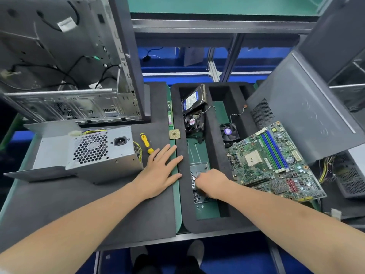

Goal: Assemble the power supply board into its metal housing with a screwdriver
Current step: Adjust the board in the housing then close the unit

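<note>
Just beyond left grip (pixel 160 172), yellow screwdriver (pixel 145 142)

I could read nothing from here: the labels on the hard drive (pixel 191 100), the fan (pixel 192 121) and the cable tag (pixel 66 23) were too blurred.

Bare forearms (pixel 98 220), bare left hand (pixel 160 171) and right hand (pixel 211 182); down at 6 o'clock, dark trousers (pixel 145 264), grey shoes (pixel 196 251).
</note>
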### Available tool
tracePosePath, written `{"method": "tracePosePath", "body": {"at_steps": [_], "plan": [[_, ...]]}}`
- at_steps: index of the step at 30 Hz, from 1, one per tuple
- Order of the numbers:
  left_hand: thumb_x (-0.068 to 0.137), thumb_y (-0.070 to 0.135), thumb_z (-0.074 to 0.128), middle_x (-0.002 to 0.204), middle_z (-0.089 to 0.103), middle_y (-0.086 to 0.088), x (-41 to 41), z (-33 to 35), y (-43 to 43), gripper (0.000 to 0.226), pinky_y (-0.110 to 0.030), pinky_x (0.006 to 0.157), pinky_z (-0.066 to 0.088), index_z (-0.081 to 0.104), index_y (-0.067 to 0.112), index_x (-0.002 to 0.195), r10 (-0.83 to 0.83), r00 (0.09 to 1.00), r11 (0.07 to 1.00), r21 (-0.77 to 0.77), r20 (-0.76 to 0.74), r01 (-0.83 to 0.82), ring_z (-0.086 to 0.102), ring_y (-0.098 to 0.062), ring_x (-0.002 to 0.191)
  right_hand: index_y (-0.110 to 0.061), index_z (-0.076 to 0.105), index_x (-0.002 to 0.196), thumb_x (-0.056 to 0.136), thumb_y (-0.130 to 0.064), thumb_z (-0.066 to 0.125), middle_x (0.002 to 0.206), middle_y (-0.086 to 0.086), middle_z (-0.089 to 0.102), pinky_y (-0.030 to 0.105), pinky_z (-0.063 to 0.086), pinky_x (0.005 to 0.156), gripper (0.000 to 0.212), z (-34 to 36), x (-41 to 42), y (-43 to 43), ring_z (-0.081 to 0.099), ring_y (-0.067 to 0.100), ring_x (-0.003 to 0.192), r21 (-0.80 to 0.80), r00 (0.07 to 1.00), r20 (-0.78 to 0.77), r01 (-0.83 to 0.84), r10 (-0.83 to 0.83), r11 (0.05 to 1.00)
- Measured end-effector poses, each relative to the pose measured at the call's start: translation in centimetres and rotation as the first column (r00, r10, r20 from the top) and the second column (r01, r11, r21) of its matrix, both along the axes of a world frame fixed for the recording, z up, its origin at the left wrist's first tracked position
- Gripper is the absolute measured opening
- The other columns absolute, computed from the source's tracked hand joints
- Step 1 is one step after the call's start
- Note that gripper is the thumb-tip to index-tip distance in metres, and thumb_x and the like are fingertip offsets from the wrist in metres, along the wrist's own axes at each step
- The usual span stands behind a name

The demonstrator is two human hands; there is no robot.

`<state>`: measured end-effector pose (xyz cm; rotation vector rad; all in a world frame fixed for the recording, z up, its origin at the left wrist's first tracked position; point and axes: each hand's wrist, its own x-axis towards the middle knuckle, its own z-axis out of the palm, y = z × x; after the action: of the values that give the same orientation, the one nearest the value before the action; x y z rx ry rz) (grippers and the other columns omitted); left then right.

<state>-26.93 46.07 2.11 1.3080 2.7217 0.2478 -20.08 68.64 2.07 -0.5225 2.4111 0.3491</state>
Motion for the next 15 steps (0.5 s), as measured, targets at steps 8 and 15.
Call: {"method": "tracePosePath", "body": {"at_steps": [8, 15], "plan": [[0.105, 0.059, 0.030, 0.170, 0.015, -0.006, 0.1, 0.2, 0.0, 0.064, -0.045, 0.128, 0.003, 0.036, 0.024, 0.157, 0.005, 1.000, 1.000, 0.030, 0.012, -0.006, 0.001, -0.024, 0.159, -0.005, 0.063, 0.124, 0.095, 0.004, 0.060, 0.124, 0.014, 0.062, 0.042, 0.053, 0.072, 0.030, 0.8, -0.4, -0.1, 0.068, 0.037, 0.106, 0.020, 0.993, 0.107, 0.045, -0.047, 0.999], [0.104, 0.059, 0.030, 0.170, 0.016, -0.006, 0.1, 0.3, 0.0, 0.064, -0.043, 0.128, 0.001, 0.036, 0.024, 0.157, 0.011, 0.999, 0.999, 0.035, 0.035, -0.012, 0.001, -0.024, 0.159, -0.009, 0.072, 0.097, 0.084, -0.006, 0.075, 0.103, 0.011, 0.071, 0.031, 0.053, 0.063, 0.014, 3.6, -2.5, 0.5, 0.069, 0.031, 0.084, -0.134, 0.929, 0.124, 0.365, -0.350, 0.921]]}}
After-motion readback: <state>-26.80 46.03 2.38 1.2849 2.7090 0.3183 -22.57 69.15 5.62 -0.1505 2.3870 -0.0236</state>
